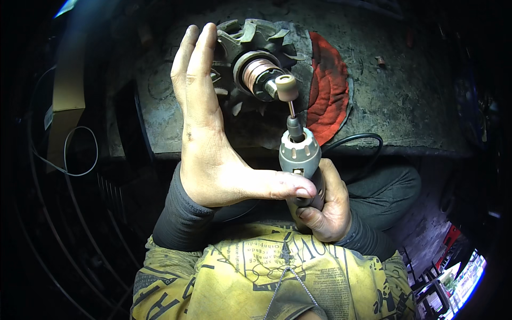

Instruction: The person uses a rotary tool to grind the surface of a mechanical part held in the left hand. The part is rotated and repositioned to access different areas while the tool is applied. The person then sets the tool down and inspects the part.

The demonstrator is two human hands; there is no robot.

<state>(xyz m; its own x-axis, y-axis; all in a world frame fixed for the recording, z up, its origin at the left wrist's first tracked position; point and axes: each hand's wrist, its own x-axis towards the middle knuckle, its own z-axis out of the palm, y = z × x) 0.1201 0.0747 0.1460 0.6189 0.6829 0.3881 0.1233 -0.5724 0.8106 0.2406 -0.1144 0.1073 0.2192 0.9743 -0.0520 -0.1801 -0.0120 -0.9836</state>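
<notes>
My right hand [333, 205] is wrapped round the grey body of a rotary tool [300, 152], which points away from me. A pale cylindrical polishing bit [287, 88] sits on the thin shaft at its tip. My left hand [205, 122] is open, fingers stretched up and away, its thumb reaching across to the tool's body near the switch. Beyond the bit lies an alternator rotor [255, 37] with claw-like fins and copper-coloured slip rings [260, 74] on its shaft. The bit overlaps the shaft end in this view; I cannot tell whether they touch.
The rotor rests on a worn, dark workbench [384, 96]. A red round cloth pad [328, 90] lies to its right. The tool's black cord [368, 136] loops off at the right. A cardboard box [66, 96] and a thin pale cable [96, 146] are at the left.
</notes>
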